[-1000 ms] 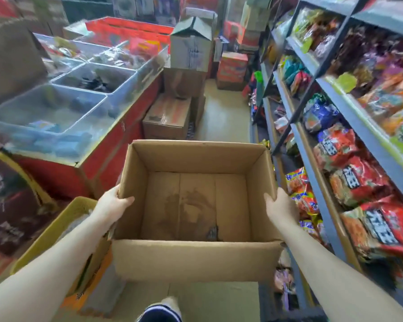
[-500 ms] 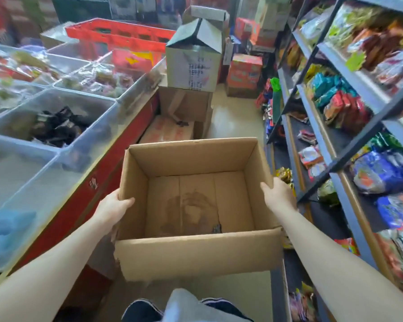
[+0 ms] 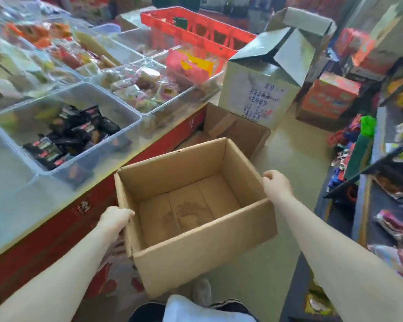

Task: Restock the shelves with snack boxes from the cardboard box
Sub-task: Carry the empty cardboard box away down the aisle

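I carry an open brown cardboard box (image 3: 203,249) in the aisle, held up off the floor and turned a little to the left. Its inside is bare, with only a stain on the bottom. My left hand (image 3: 114,219) grips the box's left wall, fingers curled over the rim. On the opposite side, my right hand (image 3: 276,185) holds the right wall near its far corner. The snack shelves (image 3: 382,159) run along the right edge, with bagged snacks on them.
A red counter (image 3: 56,231) on the left carries clear bins (image 3: 63,133) of wrapped snacks and a red crate (image 3: 196,31). Ahead, a grey-white carton (image 3: 263,89) sits on brown cartons (image 3: 233,131). Red printed boxes (image 3: 328,98) stand farther back. My legs show below.
I have walked forward along the aisle with the box. The view has swung left toward the counter, and the box now sits skewed in my hands.
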{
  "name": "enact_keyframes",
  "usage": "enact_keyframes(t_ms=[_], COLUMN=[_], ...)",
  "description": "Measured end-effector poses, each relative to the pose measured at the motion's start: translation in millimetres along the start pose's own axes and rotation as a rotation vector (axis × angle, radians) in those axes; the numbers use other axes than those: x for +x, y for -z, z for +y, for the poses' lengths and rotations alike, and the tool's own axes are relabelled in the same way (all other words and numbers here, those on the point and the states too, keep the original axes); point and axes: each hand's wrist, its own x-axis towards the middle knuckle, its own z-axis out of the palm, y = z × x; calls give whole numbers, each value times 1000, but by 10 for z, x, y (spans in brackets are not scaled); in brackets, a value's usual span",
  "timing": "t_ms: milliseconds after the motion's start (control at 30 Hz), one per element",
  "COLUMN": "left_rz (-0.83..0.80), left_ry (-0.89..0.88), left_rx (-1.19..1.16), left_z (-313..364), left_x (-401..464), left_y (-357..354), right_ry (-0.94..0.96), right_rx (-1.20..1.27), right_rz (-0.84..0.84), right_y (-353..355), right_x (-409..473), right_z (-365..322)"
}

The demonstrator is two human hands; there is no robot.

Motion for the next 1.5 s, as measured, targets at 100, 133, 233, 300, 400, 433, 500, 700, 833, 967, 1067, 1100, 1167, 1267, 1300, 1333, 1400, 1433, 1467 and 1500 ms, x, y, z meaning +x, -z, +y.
enact_keyframes(t_ms=[100, 133, 233, 300, 400, 433, 500, 700, 833, 967, 1067, 1100, 1167, 1267, 1300, 1333, 1400, 1433, 1467, 1500], left_rz=[77, 82, 44, -1, -78, -99, -139, -247, -263, -296, -292, -303, -328, -294, -250, -194, -105, -61, -16, 34], left_ry=[74, 116, 212, 245, 265, 267, 264, 202, 172, 156, 138, 123, 96, -53, -175, -309, -526, -626, -733, -840], left_rx=[-50, -95, -241, -358, -451, -469, -496, -564, -607, -567, -531, -496, -352, 194, 428, 589, 702, 709, 703, 687], left_z=[210, 267, 442, 573, 768, 824, 892, 1019, 1135, 1204, 1212, 1217, 1221, 1206, 1204, 1193, 1182, 1186, 1186, 1193], left_x=[25, 39, 92, 170, 274, 298, 358, 461, 591, 713, 725, 699, 636, 509, 474, 442, 329, 259, 190, 109], left_y=[-306, -417, -680, -811, -928, -944, -958, -1106, -1150, -1179, -1183, -1172, -1132, -905, -788, -681, -465, -362, -265, -193], right_ry=[25, 32, 7, -10, -72, -103, -153, -168, -195, -283, -242, -178, -32, 156, 198, 236, 312, 353, 396, 422], right_rx=[-98, -130, -119, -55, 144, 214, 297, 314, 335, 471, 403, 327, 202, 111, 60, 17, -72, -120, -162, -210], right_rz=[-89, -128, -277, -385, -511, -539, -568, -554, -557, -581, -527, -483, -355, -233, -199, -164, -102, -61, -6, 37], right_y=[-110, -158, -302, -419, -611, -672, -779, -966, -1024, -1058, -1039, -1005, -907, -774, -722, -679, -601, -560, -526, -490], right_x=[345, 436, 652, 772, 888, 914, 955, 1179, 1418, 1543, 1494, 1450, 1313, 1014, 914, 820, 626, 512, 412, 308], right_z=[9, 31, 67, 53, -33, -70, -147, -286, -384, -479, -419, -380, -294, -216, -234, -256, -325, -376, -415, -479])
